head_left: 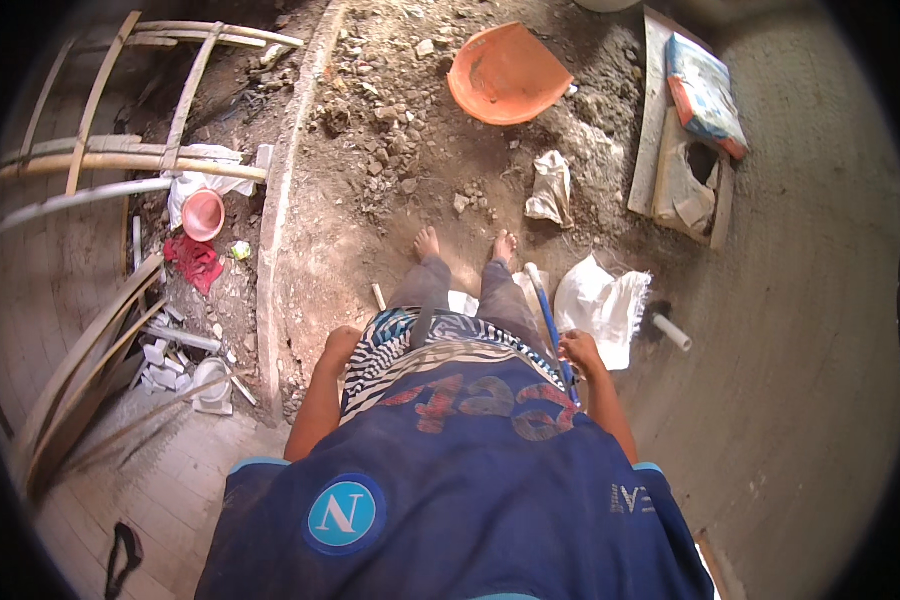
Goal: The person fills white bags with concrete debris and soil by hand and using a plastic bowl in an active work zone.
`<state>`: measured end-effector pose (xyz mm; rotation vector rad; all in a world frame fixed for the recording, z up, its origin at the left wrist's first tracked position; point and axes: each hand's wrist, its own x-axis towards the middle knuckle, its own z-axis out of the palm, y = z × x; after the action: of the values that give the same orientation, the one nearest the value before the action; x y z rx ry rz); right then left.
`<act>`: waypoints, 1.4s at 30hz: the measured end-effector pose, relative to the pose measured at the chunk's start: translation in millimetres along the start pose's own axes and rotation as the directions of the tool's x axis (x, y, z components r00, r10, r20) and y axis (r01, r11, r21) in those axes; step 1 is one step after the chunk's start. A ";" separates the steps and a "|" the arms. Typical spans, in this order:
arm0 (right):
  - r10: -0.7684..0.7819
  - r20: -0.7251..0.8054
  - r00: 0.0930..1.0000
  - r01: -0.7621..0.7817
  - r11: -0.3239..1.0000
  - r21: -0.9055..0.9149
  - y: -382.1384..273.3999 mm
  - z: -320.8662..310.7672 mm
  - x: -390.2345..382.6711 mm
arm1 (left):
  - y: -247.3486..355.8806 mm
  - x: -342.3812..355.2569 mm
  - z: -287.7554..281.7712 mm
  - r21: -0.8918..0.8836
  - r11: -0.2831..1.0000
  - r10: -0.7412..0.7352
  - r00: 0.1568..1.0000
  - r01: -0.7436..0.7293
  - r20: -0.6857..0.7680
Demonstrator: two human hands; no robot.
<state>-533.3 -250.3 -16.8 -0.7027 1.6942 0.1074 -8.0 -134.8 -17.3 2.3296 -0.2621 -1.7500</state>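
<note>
My left hand [343, 345] hangs beside my left hip, next to the striped cloth at my waist. Its fingers are mostly hidden, so I cannot tell whether it is open or closed. At my right hip my right hand [579, 350] has its fingers curled, right beside a blue pole [547, 317]. What these fingers hold, if anything, is hidden. The pole slants from near my right foot up to the hem of my shirt. A white woven sack [602, 305] lies on the ground just past my right hand.
An orange scoop-shaped basin [508, 75] rests on the rubble ahead. A crumpled bag [550, 190] lies nearer. Boards [660, 165] with a printed sack [705, 95] stand by the right wall. On the left are a wooden ladder [95, 160], a pink bucket [203, 215] and pipe offcuts [180, 338].
</note>
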 end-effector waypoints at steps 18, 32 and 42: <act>0.081 -0.128 0.989 -0.052 0.975 0.217 15.2 67.9 -66.5 | 59.8 27.1 -113.5 0.112 0.994 0.000 1.000 -0.002 0.021; 0.074 -0.076 0.994 -0.070 0.996 0.051 48.2 97.2 -91.1 | 80.3 29.8 -107.0 0.139 0.990 0.024 0.999 -0.029 0.040; -0.101 -0.145 0.984 0.097 0.995 -0.033 32.5 78.0 -46.5 | 96.4 9.5 -81.6 0.063 0.994 0.085 0.996 -0.086 0.011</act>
<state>-478.8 -171.8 -4.2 -0.8301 1.7971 0.0077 71.8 -224.7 22.6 2.3185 -0.4178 -1.7349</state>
